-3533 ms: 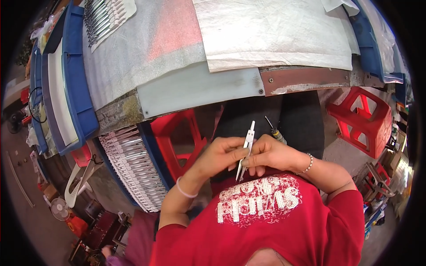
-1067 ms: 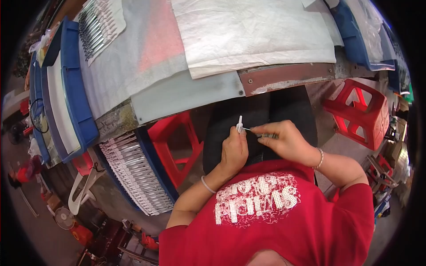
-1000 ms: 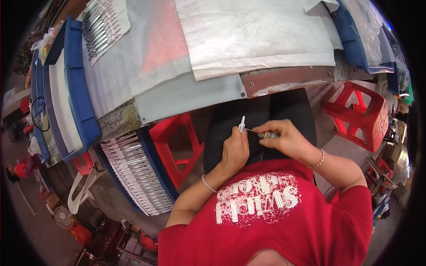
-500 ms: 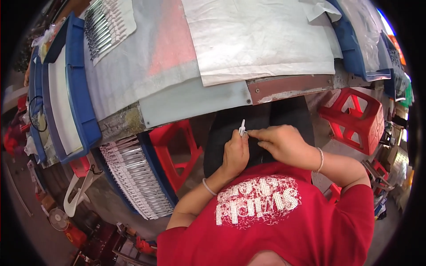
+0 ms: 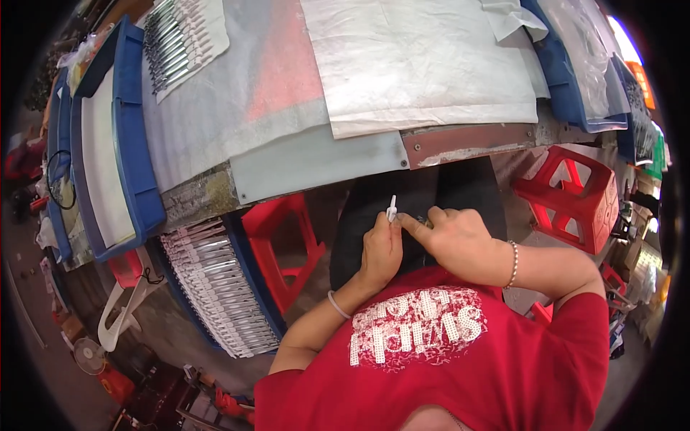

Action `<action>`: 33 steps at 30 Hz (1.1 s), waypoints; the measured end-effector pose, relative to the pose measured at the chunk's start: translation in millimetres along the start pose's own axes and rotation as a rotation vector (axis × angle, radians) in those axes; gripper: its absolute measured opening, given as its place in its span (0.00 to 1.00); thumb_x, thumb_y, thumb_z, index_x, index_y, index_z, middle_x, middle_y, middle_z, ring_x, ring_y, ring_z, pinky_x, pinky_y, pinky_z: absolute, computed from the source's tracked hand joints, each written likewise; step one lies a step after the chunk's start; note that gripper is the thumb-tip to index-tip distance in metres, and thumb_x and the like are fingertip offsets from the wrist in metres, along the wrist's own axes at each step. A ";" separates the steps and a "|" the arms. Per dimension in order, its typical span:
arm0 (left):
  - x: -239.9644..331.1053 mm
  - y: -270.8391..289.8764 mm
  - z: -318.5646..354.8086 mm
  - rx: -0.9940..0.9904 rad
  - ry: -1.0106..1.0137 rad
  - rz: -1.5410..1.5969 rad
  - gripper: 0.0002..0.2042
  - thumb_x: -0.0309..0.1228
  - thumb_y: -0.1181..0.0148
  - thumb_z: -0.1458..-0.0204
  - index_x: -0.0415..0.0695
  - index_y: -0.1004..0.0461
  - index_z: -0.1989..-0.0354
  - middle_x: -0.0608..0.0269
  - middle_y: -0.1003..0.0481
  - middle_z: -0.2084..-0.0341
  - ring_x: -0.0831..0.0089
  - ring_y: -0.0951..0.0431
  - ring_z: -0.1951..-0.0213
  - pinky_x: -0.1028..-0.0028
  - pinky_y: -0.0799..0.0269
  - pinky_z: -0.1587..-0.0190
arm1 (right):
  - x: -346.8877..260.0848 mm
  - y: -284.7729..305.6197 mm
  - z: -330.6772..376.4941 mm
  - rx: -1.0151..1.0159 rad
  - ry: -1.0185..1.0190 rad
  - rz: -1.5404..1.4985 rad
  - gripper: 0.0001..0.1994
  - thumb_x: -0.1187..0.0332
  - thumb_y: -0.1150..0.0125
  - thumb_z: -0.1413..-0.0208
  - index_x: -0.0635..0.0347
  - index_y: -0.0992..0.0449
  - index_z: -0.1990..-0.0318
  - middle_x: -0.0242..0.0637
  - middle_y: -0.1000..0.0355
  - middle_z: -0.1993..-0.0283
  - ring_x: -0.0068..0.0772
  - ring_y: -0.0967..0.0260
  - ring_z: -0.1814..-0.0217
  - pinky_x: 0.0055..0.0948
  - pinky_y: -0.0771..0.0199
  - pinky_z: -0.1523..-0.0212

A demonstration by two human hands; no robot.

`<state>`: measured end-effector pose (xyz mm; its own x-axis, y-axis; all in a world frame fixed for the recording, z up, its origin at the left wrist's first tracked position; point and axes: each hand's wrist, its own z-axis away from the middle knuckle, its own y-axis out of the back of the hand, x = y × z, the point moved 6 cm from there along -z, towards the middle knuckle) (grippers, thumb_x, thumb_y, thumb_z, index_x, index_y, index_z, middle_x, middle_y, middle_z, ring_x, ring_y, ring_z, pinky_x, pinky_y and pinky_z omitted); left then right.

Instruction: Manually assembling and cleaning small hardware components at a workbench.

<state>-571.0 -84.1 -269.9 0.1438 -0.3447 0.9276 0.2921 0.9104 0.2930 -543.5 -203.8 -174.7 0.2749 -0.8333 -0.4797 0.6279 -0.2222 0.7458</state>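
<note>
My left hand (image 5: pixel 382 250) is closed around a small white plastic piece (image 5: pixel 392 209) with a narrow pointed tip, which sticks up past the thumb and fingers above my lap. Its lower part is hidden in the grip. My right hand (image 5: pixel 463 241) comes in from the right, fingers curled, one fingertip pressing at the base of the white piece. Something small and dark shows between the right fingers, too little of it to name. Both hands are just short of the table's front edge.
Slender silver-and-white parts (image 5: pixel 183 43) lie in a row on paper at the table's far left. Many similar parts (image 5: pixel 219 287) fill a blue tray below left. Blue bins (image 5: pixel 136 144) flank the white sheet (image 5: pixel 424 65). Red stools (image 5: pixel 287 251) stand under the table, left and right.
My right hand has turned and bunched its fingers, and its fingertip has moved left onto the white piece. My left hand keeps its hold in nearly the same place.
</note>
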 end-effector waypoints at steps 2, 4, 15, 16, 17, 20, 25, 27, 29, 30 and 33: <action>-0.9 -1.4 -0.7 0.016 -0.017 0.004 0.06 0.26 0.53 0.40 0.36 0.37 0.68 0.41 0.30 0.80 0.42 0.26 0.75 0.56 0.35 0.78 | -10.2 -0.9 4.1 0.204 0.096 0.253 0.27 0.73 0.42 0.58 0.54 0.28 0.44 0.42 0.32 0.79 0.40 0.31 0.79 0.35 0.31 0.81; -1.6 -1.4 1.7 0.035 -0.025 0.008 0.05 0.24 0.53 0.40 0.36 0.37 0.68 0.43 0.30 0.81 0.44 0.25 0.76 0.58 0.36 0.78 | -4.4 -2.3 0.8 0.155 0.092 0.153 0.25 0.73 0.42 0.57 0.55 0.27 0.45 0.41 0.31 0.78 0.40 0.30 0.79 0.36 0.31 0.80; 0.3 -1.3 -2.9 0.086 -0.187 -0.011 0.07 0.27 0.55 0.38 0.37 0.35 0.67 0.52 0.30 0.83 0.55 0.26 0.82 0.65 0.37 0.81 | 38.1 -23.6 -2.4 0.036 -0.221 -0.992 0.15 0.73 0.42 0.45 0.67 0.24 0.50 0.46 0.22 0.60 0.19 0.28 0.61 0.27 0.28 0.62; -2.8 0.8 -0.8 0.094 -0.197 -0.015 0.07 0.27 0.55 0.38 0.37 0.35 0.67 0.52 0.30 0.83 0.55 0.26 0.82 0.65 0.37 0.81 | 33.9 -16.8 -0.1 0.068 -0.162 -0.867 0.15 0.73 0.42 0.45 0.68 0.26 0.50 0.46 0.23 0.61 0.24 0.26 0.62 0.28 0.28 0.62; -7.1 1.0 2.7 0.030 -0.068 0.123 0.08 0.29 0.54 0.37 0.39 0.35 0.67 0.60 0.32 0.84 0.67 0.30 0.84 0.72 0.40 0.82 | 27.3 -14.0 7.3 0.095 -0.110 -0.746 0.16 0.73 0.42 0.45 0.69 0.27 0.50 0.47 0.23 0.62 0.29 0.25 0.63 0.29 0.28 0.62; -12.3 1.3 8.1 -0.098 0.243 0.462 0.10 0.34 0.55 0.36 0.42 0.34 0.66 0.77 0.41 0.84 0.89 0.44 0.84 0.86 0.49 0.83 | 13.4 3.6 26.3 0.242 -0.002 -0.489 0.17 0.76 0.40 0.49 0.66 0.30 0.51 0.46 0.27 0.63 0.46 0.27 0.63 0.33 0.26 0.63; -8.6 0.1 13.1 -0.185 0.434 0.758 0.11 0.35 0.55 0.35 0.42 0.34 0.66 0.77 0.42 0.85 0.89 0.44 0.84 0.85 0.49 0.83 | -1.5 6.4 35.2 0.351 0.145 -0.269 0.19 0.78 0.37 0.54 0.63 0.29 0.51 0.46 0.30 0.58 0.47 0.28 0.61 0.37 0.26 0.63; -8.1 -0.9 13.0 -0.181 0.423 0.737 0.11 0.36 0.55 0.35 0.42 0.34 0.66 0.76 0.41 0.85 0.89 0.44 0.84 0.85 0.48 0.83 | -0.9 4.6 33.3 0.385 0.179 -0.242 0.18 0.78 0.38 0.53 0.64 0.29 0.52 0.46 0.30 0.58 0.48 0.28 0.61 0.37 0.25 0.63; -7.5 -1.7 12.9 -0.177 0.414 0.716 0.11 0.36 0.55 0.35 0.42 0.34 0.66 0.76 0.41 0.85 0.89 0.43 0.84 0.84 0.47 0.83 | 2.3 4.3 32.5 0.388 0.172 -0.250 0.17 0.79 0.38 0.53 0.64 0.28 0.52 0.46 0.30 0.58 0.48 0.28 0.61 0.37 0.25 0.63; -6.6 -1.2 12.2 -0.171 0.396 0.679 0.11 0.36 0.55 0.35 0.41 0.34 0.66 0.76 0.40 0.84 0.88 0.42 0.84 0.84 0.47 0.83 | 3.5 4.1 32.2 0.394 0.168 -0.256 0.17 0.79 0.39 0.53 0.64 0.28 0.52 0.47 0.30 0.58 0.48 0.28 0.61 0.37 0.25 0.63; -7.2 -2.0 12.2 -0.164 0.367 0.630 0.10 0.34 0.56 0.35 0.41 0.34 0.65 0.77 0.42 0.84 0.89 0.44 0.84 0.84 0.49 0.83 | 3.7 2.7 30.9 0.385 0.184 -0.249 0.15 0.77 0.42 0.50 0.66 0.27 0.53 0.45 0.30 0.61 0.45 0.29 0.61 0.36 0.26 0.63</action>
<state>-584.1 -80.6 -274.4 0.6284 0.1510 0.7631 0.1829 0.9248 -0.3336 -563.3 -223.2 -160.2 0.2964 -0.6358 -0.7127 0.3858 -0.6029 0.6983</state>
